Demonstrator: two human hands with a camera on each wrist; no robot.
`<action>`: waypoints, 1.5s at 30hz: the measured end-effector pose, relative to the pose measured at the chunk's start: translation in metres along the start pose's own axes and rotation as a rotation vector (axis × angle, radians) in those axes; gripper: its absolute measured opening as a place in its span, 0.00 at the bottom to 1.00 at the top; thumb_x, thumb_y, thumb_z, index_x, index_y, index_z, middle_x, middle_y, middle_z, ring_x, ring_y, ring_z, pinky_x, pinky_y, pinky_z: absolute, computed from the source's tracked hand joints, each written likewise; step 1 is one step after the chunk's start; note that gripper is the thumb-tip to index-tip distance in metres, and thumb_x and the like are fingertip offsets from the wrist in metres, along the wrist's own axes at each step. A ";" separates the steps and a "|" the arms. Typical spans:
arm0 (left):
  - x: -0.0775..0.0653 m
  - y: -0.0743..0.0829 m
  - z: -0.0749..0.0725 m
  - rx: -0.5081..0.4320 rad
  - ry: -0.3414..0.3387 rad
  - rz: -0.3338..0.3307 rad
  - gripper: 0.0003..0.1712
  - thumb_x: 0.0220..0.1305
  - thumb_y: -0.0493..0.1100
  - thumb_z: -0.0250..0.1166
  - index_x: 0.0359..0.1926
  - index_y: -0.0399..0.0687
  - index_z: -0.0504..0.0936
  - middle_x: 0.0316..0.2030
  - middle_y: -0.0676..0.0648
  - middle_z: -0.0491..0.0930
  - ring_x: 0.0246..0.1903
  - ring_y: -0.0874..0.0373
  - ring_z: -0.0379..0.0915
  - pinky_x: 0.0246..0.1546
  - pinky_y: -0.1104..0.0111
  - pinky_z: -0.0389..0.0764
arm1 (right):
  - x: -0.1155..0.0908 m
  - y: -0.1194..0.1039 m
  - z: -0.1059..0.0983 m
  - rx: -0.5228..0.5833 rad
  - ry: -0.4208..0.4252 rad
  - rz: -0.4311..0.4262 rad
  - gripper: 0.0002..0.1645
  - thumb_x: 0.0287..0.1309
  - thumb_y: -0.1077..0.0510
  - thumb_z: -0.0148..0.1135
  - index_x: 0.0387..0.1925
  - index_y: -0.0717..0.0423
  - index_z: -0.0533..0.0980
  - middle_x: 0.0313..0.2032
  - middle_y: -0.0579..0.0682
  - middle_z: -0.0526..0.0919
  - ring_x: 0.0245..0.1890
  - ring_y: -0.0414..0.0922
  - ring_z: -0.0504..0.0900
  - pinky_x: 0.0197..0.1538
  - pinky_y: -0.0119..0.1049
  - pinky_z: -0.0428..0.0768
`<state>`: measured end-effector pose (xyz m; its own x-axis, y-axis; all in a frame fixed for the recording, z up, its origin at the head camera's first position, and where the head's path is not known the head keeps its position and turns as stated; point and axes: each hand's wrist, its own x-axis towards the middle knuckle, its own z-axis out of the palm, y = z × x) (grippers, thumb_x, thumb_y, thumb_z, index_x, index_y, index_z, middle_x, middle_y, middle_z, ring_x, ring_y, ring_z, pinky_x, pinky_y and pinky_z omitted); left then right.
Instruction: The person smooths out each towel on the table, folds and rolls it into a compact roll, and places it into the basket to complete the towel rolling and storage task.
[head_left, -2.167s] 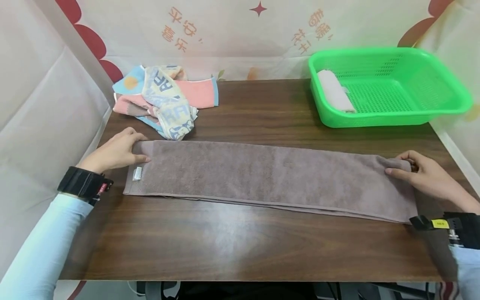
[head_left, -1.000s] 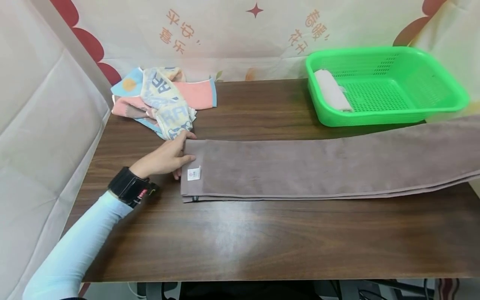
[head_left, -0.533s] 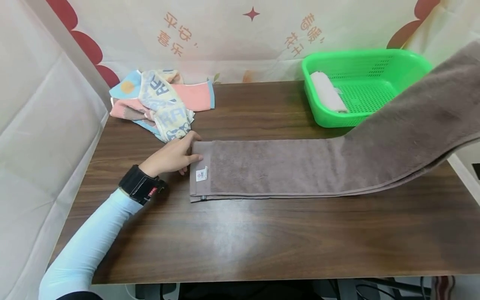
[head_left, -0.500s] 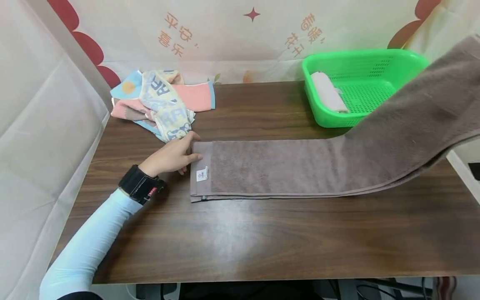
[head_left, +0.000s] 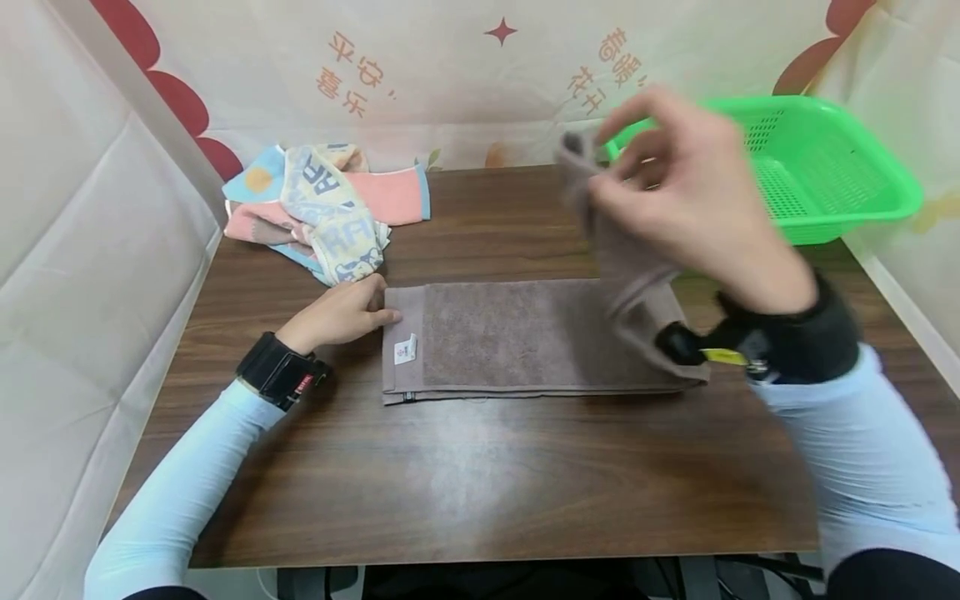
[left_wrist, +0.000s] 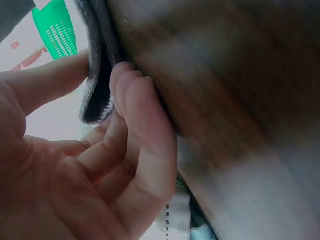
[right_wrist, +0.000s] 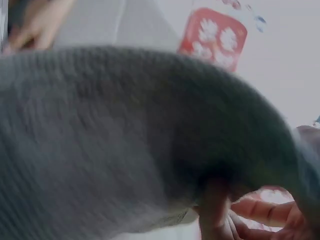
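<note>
A grey-brown towel (head_left: 502, 333), folded into a long strip, lies across the middle of the table, its white label (head_left: 405, 349) at the left end. At that end my left hand (head_left: 341, 312) pinches the towel's edge; the left wrist view has the thumb on one face and fingers on the other. My right hand (head_left: 682, 183), blurred, holds the opposite end raised above the strip, so the towel bends back over itself. In the right wrist view the towel (right_wrist: 125, 125) fills most of the picture and partly covers the fingers (right_wrist: 215, 210).
A crumpled pink, blue and yellow printed towel (head_left: 330, 208) lies at the back left. The green plastic basket (head_left: 832, 167) stands at the back right, partly behind my right hand. Printed white sheeting (head_left: 450, 75) hangs behind the table (head_left: 465, 483).
The towel's left end has slid right with my left hand. My right hand, out of view before, has come back in, bringing the towel's right end up and over leftward.
</note>
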<state>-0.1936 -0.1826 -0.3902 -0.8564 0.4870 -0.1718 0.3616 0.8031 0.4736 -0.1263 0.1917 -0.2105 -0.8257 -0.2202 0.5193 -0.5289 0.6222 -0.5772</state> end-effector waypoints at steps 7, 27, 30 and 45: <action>0.004 0.002 -0.002 -0.029 -0.025 -0.041 0.16 0.78 0.52 0.56 0.47 0.43 0.78 0.27 0.47 0.81 0.23 0.56 0.76 0.30 0.63 0.75 | 0.015 -0.006 0.101 0.054 -0.332 0.025 0.16 0.56 0.64 0.66 0.48 0.55 0.79 0.32 0.49 0.86 0.29 0.40 0.81 0.33 0.33 0.80; 0.007 0.000 -0.006 -0.083 -0.037 0.004 0.22 0.79 0.42 0.43 0.33 0.42 0.81 0.25 0.45 0.80 0.22 0.56 0.74 0.29 0.64 0.76 | -0.009 0.011 0.251 0.060 -0.570 0.036 0.09 0.61 0.62 0.65 0.33 0.52 0.71 0.28 0.46 0.76 0.28 0.42 0.75 0.33 0.30 0.69; 0.005 0.000 -0.007 -0.107 -0.045 0.002 0.25 0.80 0.44 0.40 0.33 0.43 0.81 0.24 0.45 0.80 0.22 0.56 0.74 0.30 0.64 0.76 | -0.014 0.016 0.253 0.053 -0.629 0.015 0.06 0.64 0.60 0.64 0.35 0.52 0.73 0.30 0.46 0.78 0.29 0.41 0.75 0.35 0.29 0.70; -0.006 0.028 -0.002 0.174 -0.140 0.056 0.33 0.66 0.58 0.69 0.56 0.37 0.70 0.37 0.43 0.79 0.39 0.49 0.79 0.43 0.54 0.80 | -0.034 0.072 0.167 -0.237 -0.836 -0.376 0.20 0.59 0.53 0.76 0.52 0.47 0.81 0.55 0.49 0.81 0.58 0.49 0.78 0.62 0.50 0.77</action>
<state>-0.1785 -0.1635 -0.3740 -0.7784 0.5653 -0.2731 0.4752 0.8148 0.3320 -0.1693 0.1183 -0.3748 -0.5306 -0.8472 -0.0272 -0.8113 0.5169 -0.2733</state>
